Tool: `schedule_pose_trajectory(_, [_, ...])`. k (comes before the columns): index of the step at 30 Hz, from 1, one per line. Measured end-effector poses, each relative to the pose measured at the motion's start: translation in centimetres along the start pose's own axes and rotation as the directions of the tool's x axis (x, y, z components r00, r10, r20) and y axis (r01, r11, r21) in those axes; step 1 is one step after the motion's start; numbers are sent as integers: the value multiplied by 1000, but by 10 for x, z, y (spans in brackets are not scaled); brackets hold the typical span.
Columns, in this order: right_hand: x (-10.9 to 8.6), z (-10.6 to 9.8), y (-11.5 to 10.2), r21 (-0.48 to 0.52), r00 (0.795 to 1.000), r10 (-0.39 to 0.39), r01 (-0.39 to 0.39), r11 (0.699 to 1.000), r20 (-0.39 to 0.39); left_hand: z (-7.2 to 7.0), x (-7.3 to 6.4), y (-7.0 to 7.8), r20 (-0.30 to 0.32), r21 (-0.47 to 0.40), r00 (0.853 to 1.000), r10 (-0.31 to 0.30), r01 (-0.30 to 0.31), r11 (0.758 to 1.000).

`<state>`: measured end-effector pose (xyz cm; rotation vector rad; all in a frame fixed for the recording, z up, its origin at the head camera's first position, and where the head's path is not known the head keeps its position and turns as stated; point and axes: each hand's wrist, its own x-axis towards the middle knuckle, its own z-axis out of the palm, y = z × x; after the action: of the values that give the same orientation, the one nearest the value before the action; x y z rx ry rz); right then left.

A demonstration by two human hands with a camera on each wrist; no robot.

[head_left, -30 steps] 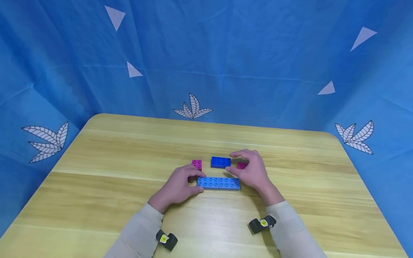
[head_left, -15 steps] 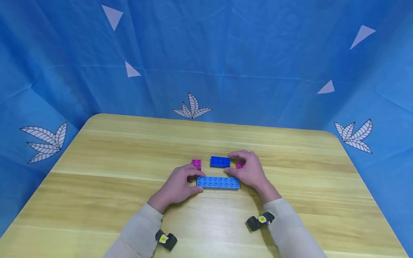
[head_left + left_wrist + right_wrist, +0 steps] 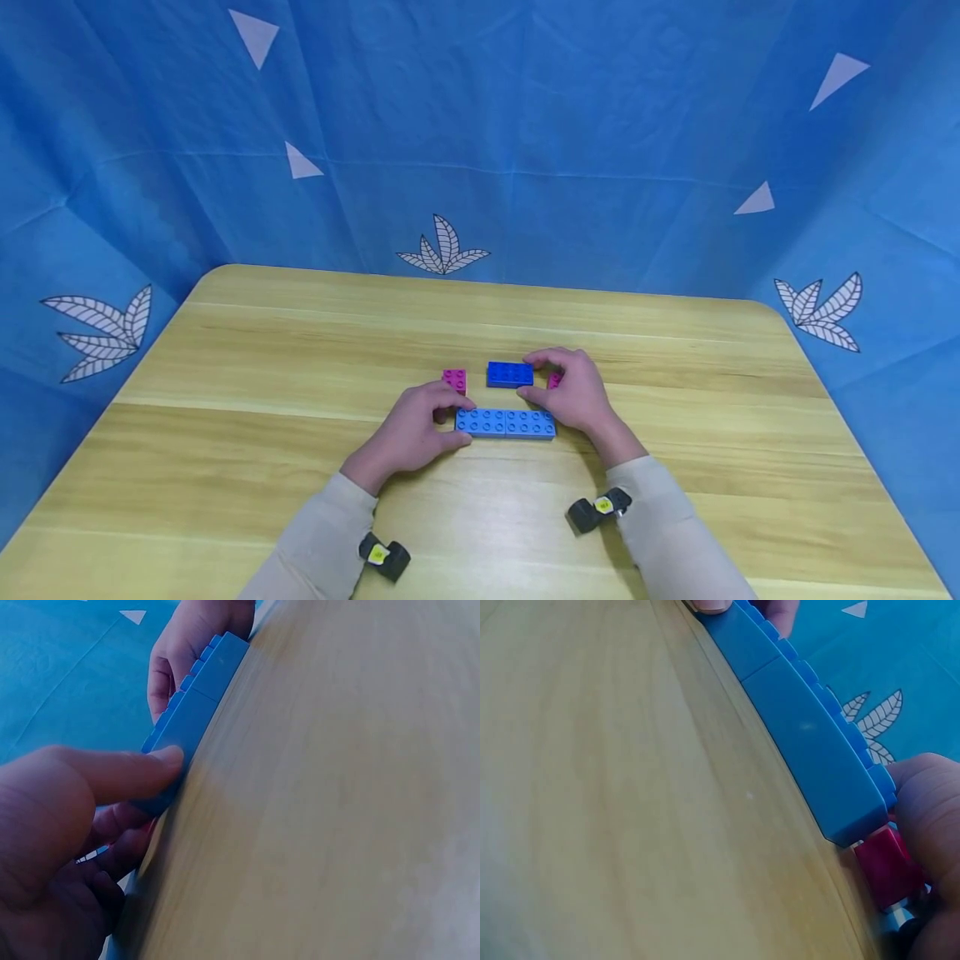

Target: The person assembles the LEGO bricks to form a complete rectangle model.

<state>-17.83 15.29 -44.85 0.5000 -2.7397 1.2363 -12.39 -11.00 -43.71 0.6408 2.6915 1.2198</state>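
Two light blue toy bricks point(image 3: 506, 423) lie end to end in a row, studs up, a seam between them. My left hand point(image 3: 408, 427) holds the row's left end, its thumb point(image 3: 142, 772) against the near side in the left wrist view. Behind the row sits a dark blue brick point(image 3: 510, 374). My right hand point(image 3: 573, 390) has its index finger and thumb at the far and near edges of that brick's right end, pinching it. In the right wrist view the dark blue brick is hidden.
A pink brick point(image 3: 454, 380) stands behind the left hand. Another pink brick point(image 3: 554, 381), partly covered by the right hand, also appears in the right wrist view as a red-pink block point(image 3: 889, 866). The wooden table point(image 3: 300, 350) ends at a blue curtain point(image 3: 510, 125).
My right hand has moved slightly left, its fingertips coming from beside the dark blue brick onto its right end. The left hand and the bricks keep their places; the head view shifts slightly.
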Motion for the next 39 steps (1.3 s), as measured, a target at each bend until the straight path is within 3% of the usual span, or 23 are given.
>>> schedule_pose_trajectory(11, [-1, -2, -3, 6, 1000, 28, -28, 1000, 8, 1, 0, 0, -4, 3, 1000, 3, -3, 1000])
schedule_pose_trajectory(25, [-3, -10, -7, 115, 998, 62, -63, 991, 16, 1, 0, -1, -7, 7, 1000, -2, 2, 1000])
schedule_pose_trajectory(39, [-6, -19, -14, 163, 998, 69, -69, 984, 8, 0, 0, 1, -3, 6, 1000, -9, 9, 1000])
